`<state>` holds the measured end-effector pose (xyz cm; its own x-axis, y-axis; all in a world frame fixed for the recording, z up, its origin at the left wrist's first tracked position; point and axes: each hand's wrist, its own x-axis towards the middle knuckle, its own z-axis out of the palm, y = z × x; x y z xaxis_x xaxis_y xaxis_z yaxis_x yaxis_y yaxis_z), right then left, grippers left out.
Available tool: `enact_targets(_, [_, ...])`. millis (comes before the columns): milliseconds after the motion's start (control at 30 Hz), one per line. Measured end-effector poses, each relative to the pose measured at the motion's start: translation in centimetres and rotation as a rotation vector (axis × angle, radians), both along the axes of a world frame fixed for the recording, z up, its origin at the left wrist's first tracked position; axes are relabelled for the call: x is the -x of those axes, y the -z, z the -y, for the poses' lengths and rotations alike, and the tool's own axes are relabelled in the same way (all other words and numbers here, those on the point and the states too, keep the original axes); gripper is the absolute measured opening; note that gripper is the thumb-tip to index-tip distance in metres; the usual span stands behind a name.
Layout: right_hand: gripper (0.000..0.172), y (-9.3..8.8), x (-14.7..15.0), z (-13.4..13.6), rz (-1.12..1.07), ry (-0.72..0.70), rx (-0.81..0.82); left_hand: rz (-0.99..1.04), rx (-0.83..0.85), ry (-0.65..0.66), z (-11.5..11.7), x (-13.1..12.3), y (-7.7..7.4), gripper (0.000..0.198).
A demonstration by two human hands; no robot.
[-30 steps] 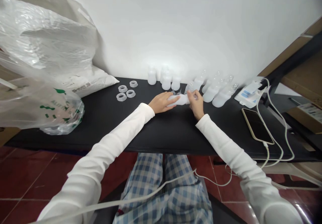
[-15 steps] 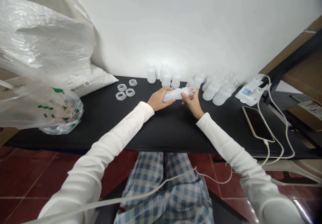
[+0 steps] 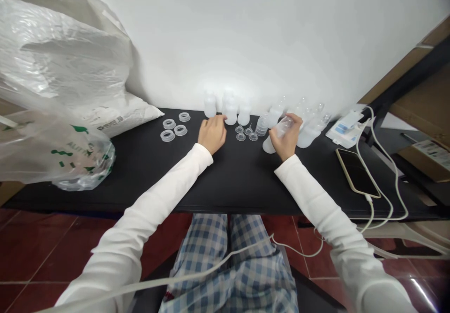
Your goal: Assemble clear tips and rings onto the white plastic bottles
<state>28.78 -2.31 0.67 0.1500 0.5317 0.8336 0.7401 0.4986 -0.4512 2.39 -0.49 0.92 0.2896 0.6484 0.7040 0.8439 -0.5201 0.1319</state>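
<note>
My right hand (image 3: 288,137) is closed around a frosted baby bottle (image 3: 269,145) with a clear cap, tilted at the right of the middle. Beside it stand other capped bottles (image 3: 308,135) in a row. My left hand (image 3: 213,134) is over the table with bent fingers, apparently open and holding nothing. Its fingertips are just in front of several uncapped bottles (image 3: 231,115) by the wall; whether they touch one I cannot tell. Between my hands lie several clear bottle nipples (image 3: 241,136) next to a stack of clear caps (image 3: 261,126). Several translucent ring collars (image 3: 168,136) lie left of my left hand.
The black table (image 3: 225,177) meets a white wall. Large plastic bags (image 3: 63,60) fill its left end. At right are a white-and-blue package (image 3: 346,129), a phone (image 3: 357,171) on a charging cable (image 3: 390,205), and a shelf with cardboard boxes (image 3: 427,156).
The capped bottle, held in both hands before, has moved right and is now in my right hand alone. My left hand has let go and moved left, toward the uncapped bottles.
</note>
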Motion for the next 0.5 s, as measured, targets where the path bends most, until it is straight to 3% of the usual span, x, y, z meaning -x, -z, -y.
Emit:
enact_targets(133, [0.049, 0.4, -2.0, -1.2, 0.102, 0.12, -0.055, 0.06, 0.144, -0.36, 0.3, 1.7, 0.3, 0.042])
enact_targets(233, [0.048, 0.5, -3.5, -2.0, 0.192, 0.246, -0.089, 0.048, 0.328, -0.547, 0.7, 3.0, 1.0, 0.054])
enact_targets(367, [0.052, 0.6, -5.3, -2.6, 0.246, 0.388, -0.076, 0.076, 0.454, -0.62, 0.5, 4.1, 1.7, 0.054])
enact_targets(500, [0.054, 0.8, -6.3, -2.7, 0.258, 0.464, -0.031, 0.089, 0.504, -0.636, 0.6, 4.0, 1.5, 0.046])
